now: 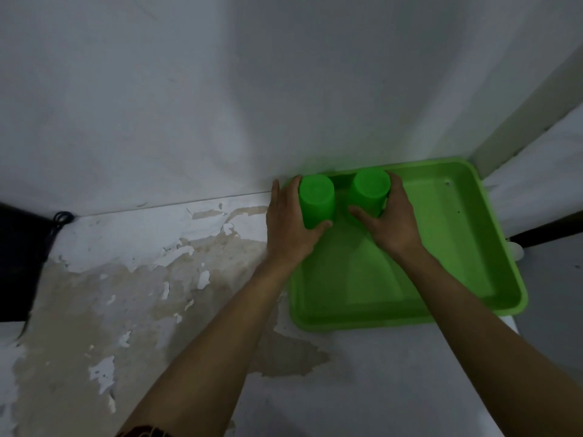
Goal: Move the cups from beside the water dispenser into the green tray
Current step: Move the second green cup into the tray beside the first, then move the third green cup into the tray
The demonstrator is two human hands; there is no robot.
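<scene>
A green tray lies on the white counter against the wall, at the right. Two green cups stand upside down at the tray's far left end. My left hand is wrapped around the left cup, which sits at the tray's left rim. My right hand grips the right cup from its right side, inside the tray. Whether the cups rest on the tray floor or hang just above it is unclear.
The counter has peeling, stained paint to the left of the tray. A dark object with a black cord sits at the far left edge. A white wall runs behind, with a corner post at the right.
</scene>
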